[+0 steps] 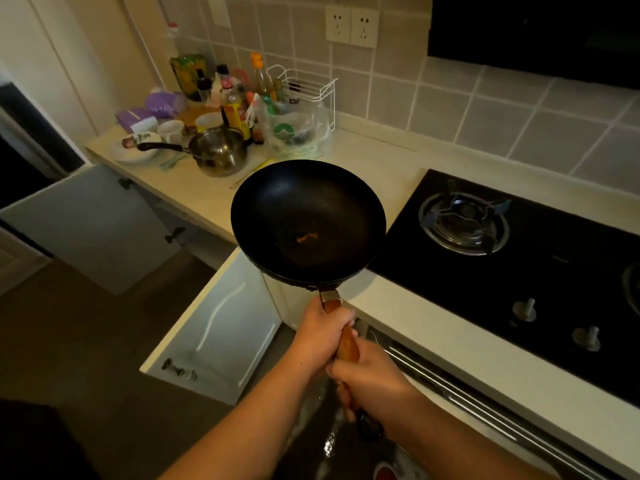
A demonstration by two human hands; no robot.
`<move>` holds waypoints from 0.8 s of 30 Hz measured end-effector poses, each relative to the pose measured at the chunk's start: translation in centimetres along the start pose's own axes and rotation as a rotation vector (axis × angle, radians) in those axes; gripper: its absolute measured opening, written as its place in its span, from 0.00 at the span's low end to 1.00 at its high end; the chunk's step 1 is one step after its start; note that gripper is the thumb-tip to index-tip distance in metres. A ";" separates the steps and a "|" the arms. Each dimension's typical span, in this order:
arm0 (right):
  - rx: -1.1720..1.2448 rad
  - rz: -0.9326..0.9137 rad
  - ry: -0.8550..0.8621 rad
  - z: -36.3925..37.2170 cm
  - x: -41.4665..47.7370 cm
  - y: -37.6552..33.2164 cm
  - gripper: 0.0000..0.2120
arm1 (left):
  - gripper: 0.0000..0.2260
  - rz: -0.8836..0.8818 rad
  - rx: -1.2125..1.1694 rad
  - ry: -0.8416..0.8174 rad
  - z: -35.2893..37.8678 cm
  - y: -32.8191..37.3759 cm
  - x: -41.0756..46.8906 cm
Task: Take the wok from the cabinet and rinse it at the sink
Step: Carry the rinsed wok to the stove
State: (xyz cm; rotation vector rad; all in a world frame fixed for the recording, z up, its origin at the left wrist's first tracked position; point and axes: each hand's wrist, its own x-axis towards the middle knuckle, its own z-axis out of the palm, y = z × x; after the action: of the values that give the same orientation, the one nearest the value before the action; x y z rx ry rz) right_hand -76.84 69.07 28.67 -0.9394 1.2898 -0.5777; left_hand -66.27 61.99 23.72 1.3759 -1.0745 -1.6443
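I hold a black wok [308,220] level in the air over the counter's front edge, between the open cabinet and the stove. A small orange residue spot lies in its bowl. Its brown wooden handle [347,344] points back toward me. My left hand [320,336] is wrapped around the handle near the metal collar. My right hand [367,379] grips the handle further back, near its dark end. Below the counter, two white cabinet doors [221,334] stand open. No sink is in view.
A black gas hob [512,271] with a burner and knobs fills the counter at right. At back left stand a steel saucepan [218,154], bottles, cups, a plastic bag and a white wire rack [308,86]. A drawer with metal rails sits under the hob.
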 end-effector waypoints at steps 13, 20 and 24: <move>0.188 0.057 0.325 10.3 10.7 -6.8 0.03 | 0.09 -0.083 0.117 -0.330 -11.2 4.2 10.5; 0.286 0.099 0.479 11.4 14.0 -8.7 0.04 | 0.08 -0.089 0.146 -0.421 -12.0 5.6 13.8; 0.280 0.130 0.543 10.6 16.1 -9.6 0.03 | 0.05 -0.099 0.132 -0.435 -11.5 6.2 15.7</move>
State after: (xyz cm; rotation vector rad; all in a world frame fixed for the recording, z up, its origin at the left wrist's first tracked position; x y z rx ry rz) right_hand -61.75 53.73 28.06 -0.4719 1.6816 -0.9235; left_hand -57.38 43.66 22.53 1.1950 -1.4004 -2.0354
